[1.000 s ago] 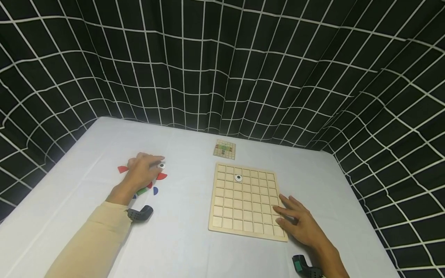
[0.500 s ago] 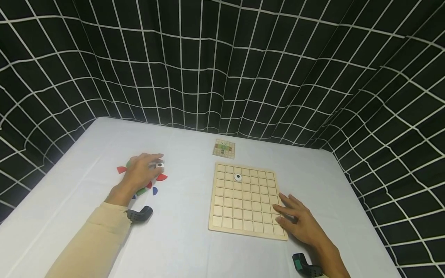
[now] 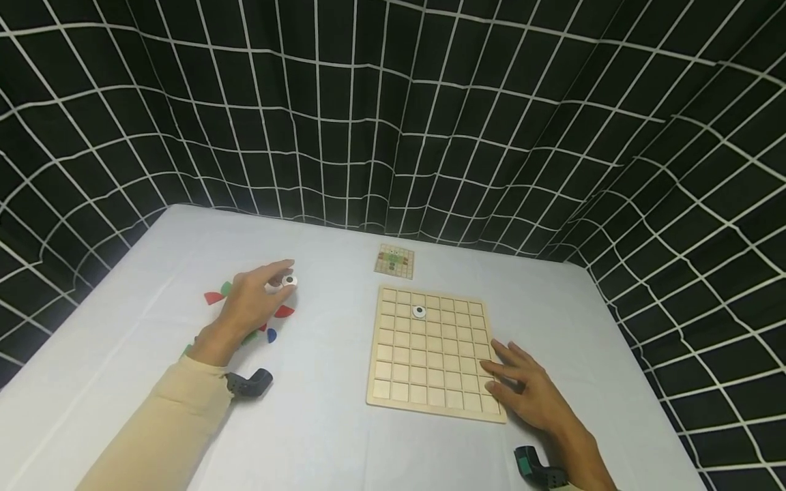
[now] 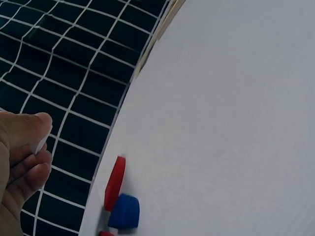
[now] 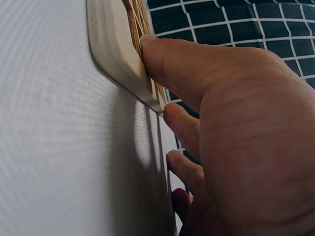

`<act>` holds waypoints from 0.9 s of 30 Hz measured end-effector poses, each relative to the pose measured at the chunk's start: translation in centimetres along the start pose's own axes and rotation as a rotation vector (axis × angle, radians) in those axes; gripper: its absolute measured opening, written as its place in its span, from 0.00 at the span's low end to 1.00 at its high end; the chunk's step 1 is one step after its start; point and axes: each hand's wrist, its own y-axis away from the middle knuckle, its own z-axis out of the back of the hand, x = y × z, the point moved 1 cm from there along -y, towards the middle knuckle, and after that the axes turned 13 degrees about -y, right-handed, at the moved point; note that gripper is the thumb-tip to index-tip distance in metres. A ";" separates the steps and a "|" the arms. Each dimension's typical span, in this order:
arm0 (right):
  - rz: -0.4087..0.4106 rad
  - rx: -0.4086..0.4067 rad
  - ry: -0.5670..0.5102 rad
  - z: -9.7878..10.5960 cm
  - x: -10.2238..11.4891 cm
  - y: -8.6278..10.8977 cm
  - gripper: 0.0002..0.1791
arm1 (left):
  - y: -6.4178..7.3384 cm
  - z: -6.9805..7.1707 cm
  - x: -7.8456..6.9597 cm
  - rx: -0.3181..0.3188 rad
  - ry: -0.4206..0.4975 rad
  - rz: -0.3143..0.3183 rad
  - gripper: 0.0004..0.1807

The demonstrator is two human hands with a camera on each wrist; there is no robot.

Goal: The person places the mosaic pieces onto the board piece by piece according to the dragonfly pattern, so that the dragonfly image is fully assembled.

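My left hand [image 3: 252,296] pinches a round white eye piece [image 3: 289,280] with a black pupil, above the table at the left. In the left wrist view only a pale edge of that eye piece [image 4: 41,142] shows by the thumb. A second eye piece [image 3: 419,311] lies on the wooden grid board [image 3: 376,365], in its upper left part. On the board's right edge rests my right hand [image 3: 531,392], its fingers spread and holding nothing. The right wrist view shows the thumb touching the corner area of the board [image 5: 115,54].
Around the left hand lie a red piece [image 3: 213,298], a green piece [image 3: 226,288], another red piece [image 3: 284,311] and a blue piece [image 3: 272,335]; others are partly hidden by the arm. Behind the board lies a small pattern card [image 3: 395,262]. A black gridded curtain [image 3: 368,136] borders the table.
My left hand has lifted slightly away from the coloured pieces with the eye piece, uncovering more of a green one. My right hand stays at the board's edge.
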 end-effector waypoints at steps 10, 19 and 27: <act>0.002 -0.005 0.002 0.1 0.2 0.1 0.20 | -0.5 0.4 -2.5 -0.202 -0.007 -0.184 0.23; 0.031 -0.005 0.016 0.3 0.2 -0.2 0.19 | -1.3 -0.5 -6.0 -0.298 0.016 -0.341 0.21; 0.018 -0.008 0.003 0.2 0.0 0.0 0.20 | -2.0 -2.8 -9.9 -0.276 0.069 -0.383 0.18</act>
